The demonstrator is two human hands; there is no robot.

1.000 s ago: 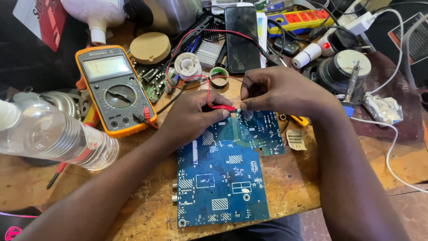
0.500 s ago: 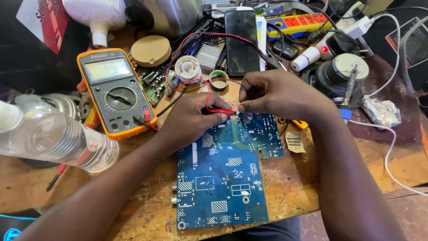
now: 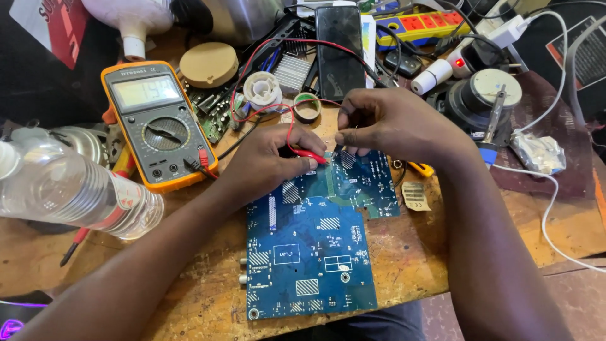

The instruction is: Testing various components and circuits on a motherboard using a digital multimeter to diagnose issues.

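Hands barely shifted since earlier frame, probes at same spot. I see left hand [image 3: 268, 165] pinched on red probe [image 3: 309, 155], tip on top edge of blue circuit board [image 3: 315, 240] lying flat at bench front. Right hand [image 3: 388, 123] fingers pinched together; what they hold, cannot tell. Risk, my guess: tip slips, bridges neighbouring pads; red lead [image 3: 265, 57] snags solder spool [image 3: 262, 89]. Yellow multimeter [image 3: 158, 123] left, plastic bottle [image 3: 69, 196] near left forearm, tape roll [image 3: 307, 106] just beyond hands.

**Bare arms, no sleeves in sight**

Both forearms are uncovered to the frame's edge. The left hand [image 3: 268, 165] and right hand [image 3: 391, 123] wear no gloves, rings or watch (nails short). Dark trousers show at six o'clock.
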